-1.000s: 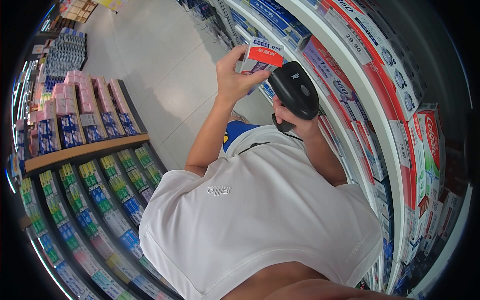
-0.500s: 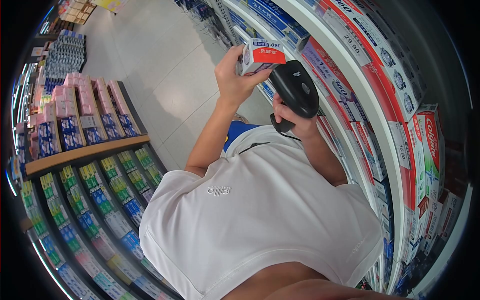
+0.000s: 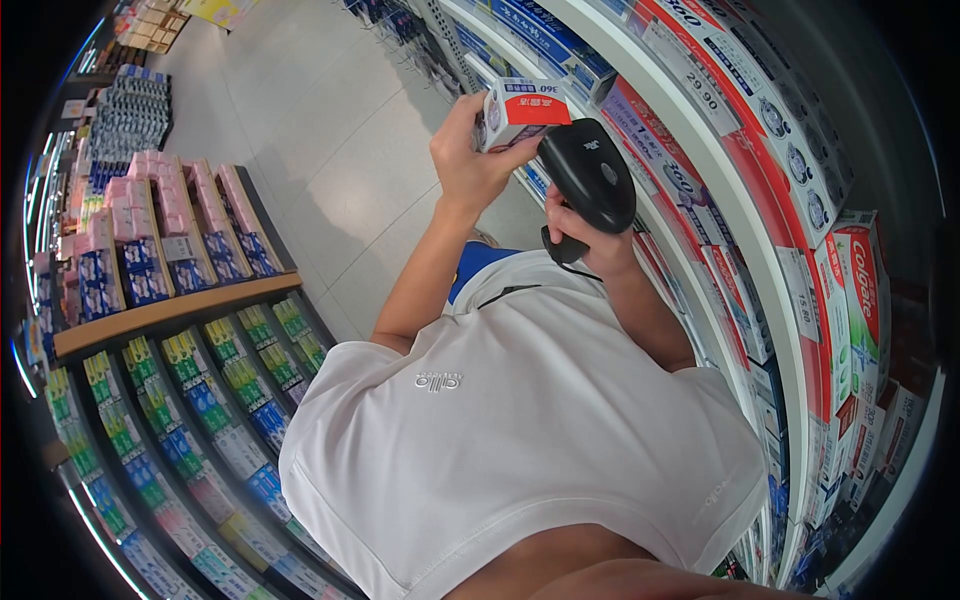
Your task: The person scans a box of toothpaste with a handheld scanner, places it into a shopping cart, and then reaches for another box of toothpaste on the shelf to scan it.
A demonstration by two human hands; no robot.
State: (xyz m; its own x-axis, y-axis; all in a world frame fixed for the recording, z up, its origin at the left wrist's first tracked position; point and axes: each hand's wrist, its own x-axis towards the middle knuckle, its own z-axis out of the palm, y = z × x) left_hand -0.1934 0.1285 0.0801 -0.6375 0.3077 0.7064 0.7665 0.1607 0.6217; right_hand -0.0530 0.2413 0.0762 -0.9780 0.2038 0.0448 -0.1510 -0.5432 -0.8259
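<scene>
In my left hand (image 3: 466,160) is a small red, white and purple toothpaste box (image 3: 536,108) marked "360", its thumb along the near side and its fingers behind. My right hand (image 3: 594,238) is wrapped round the grip of a black handheld barcode scanner (image 3: 590,178), with a cable trailing back from the handle. The scanner's head overlaps the lower right corner of the box in this view. Both hands are raised in front of my white shirt (image 3: 520,420).
Curving along the right is a white shelf unit (image 3: 785,330) with price tags, full of toothpaste cartons (image 3: 860,300). On the left, a display stand (image 3: 170,320) carries pink and blue packs above rows of hanging green and blue packages. Pale floor tiles (image 3: 330,130) run between them.
Both hands, the toothpaste box and the scanner stay nearly in place. The shelves and floor shift only slightly in the view.
</scene>
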